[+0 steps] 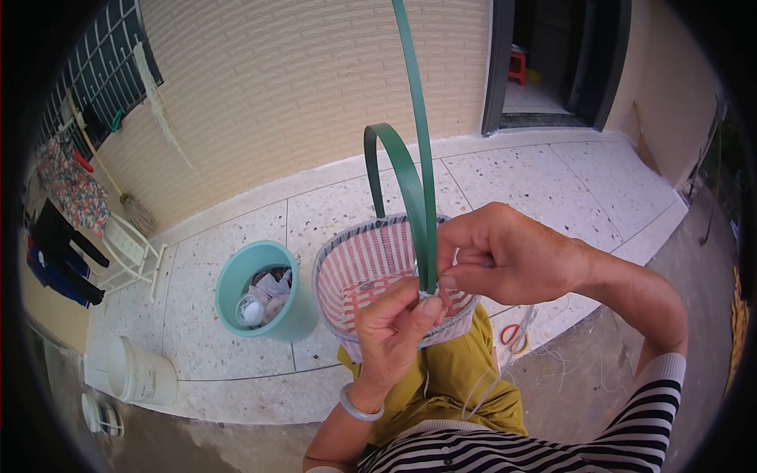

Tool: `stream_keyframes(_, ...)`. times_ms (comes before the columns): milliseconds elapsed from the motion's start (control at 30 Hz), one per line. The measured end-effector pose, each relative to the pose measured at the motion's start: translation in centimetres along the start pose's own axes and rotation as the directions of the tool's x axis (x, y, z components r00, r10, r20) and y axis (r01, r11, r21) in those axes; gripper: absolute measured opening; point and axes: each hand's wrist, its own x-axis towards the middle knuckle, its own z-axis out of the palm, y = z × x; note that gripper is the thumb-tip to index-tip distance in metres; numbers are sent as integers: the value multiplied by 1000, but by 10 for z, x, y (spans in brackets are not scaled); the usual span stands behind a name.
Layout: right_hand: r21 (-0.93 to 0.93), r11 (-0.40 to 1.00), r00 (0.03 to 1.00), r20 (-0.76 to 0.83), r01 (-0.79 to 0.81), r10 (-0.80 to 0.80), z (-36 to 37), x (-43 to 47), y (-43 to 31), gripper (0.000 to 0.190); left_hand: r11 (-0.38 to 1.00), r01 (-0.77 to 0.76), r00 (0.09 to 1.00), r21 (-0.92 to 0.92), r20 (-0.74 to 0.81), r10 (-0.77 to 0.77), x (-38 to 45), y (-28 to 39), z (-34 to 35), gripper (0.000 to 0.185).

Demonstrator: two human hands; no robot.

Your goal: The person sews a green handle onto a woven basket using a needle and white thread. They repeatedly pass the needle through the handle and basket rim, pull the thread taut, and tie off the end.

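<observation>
A pink-and-white woven basket (369, 260) with a grey wrapped rim rests at the lap. A green strap (408, 171) arches over it from the far rim to the near rim, and its long free end rises out of the top of the view. My left hand (393, 331) pinches the strap's base and the white binding (427, 294) at the near rim between thumb and fingers. Just right of that spot, my right hand (497, 260) has thumb and fingertips closed together against the strap; what they pinch is too small to tell. Clear thin strands (488, 384) hang below the basket.
Red-and-yellow-handled scissors (514, 338) lie on the tiled ledge at the right, near loose clear strands. A turquoise bin (301, 307) holding waste stands left of the basket. Farther left are a white bucket (151, 378), a white metal rack (133, 248) and a broom (136, 213). A doorway stands ahead.
</observation>
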Motion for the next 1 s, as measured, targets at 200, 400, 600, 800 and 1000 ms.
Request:
stream_keyframes(200,-34,999,999,48,-18,19,-4,3,-4,3,1000,-9,1000,4,18,9,1,0,-2,25)
stream_keyframes(400,-30,999,995,94,-35,38,-12,6,-3,5,1000,-3,1000,22,4,3,1,0,0,22)
stream_keyframes(600,-114,991,992,97,-64,76,-15,10,1,7,999,7,1000,40,10,-7,1,1,-1,18)
stream_keyframes(800,-156,987,994,90,-41,55,-14,12,3,9,999,-12,1000,50,-7,13,2,1,2,23)
stream_keyframes(1000,34,992,975,191,-120,112,-22,16,10,12,996,4,1000,85,12,-5,2,2,0,23)
